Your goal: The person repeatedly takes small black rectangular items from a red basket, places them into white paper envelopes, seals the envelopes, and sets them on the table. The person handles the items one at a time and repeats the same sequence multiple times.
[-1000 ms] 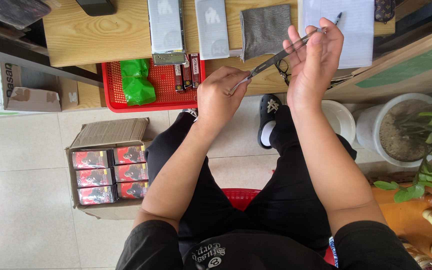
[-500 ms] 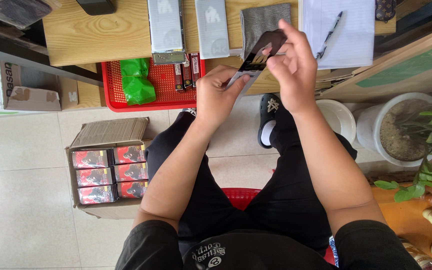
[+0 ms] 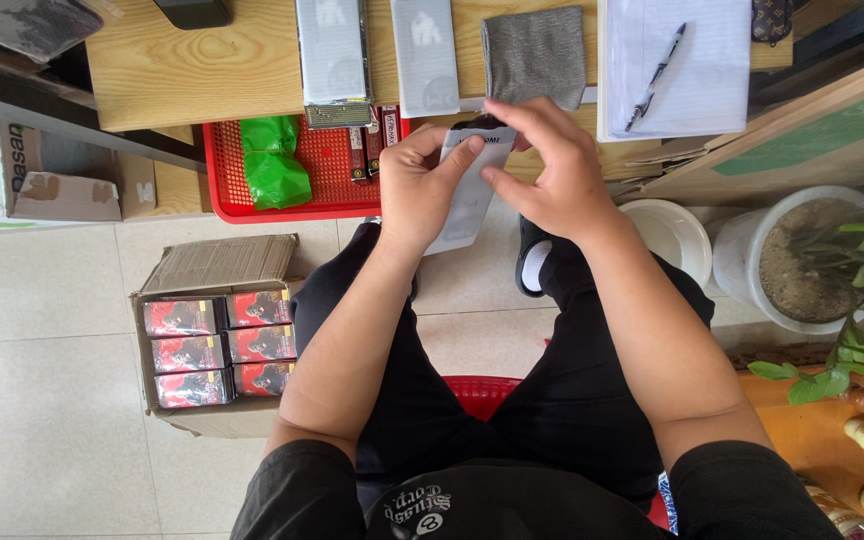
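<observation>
Closest to the camera, the person sits with both forearms raised over the lap. The left hand (image 3: 417,185) now has its grip closed on a white flat packet (image 3: 467,190), thumb across the front, holding it upright in the air just short of the surface (image 3: 202,70). The right hand (image 3: 552,175) has come in from higher up and pinches the packet's dark top edge; a second ago it held a long thin tool there, which no longer shows. So the work has passed from the tool to handling the packet itself with both hands. Beyond them lie a grey cloth (image 3: 535,50), a pen (image 3: 656,75) on white paper (image 3: 692,90) and a red basket (image 3: 332,170).
</observation>
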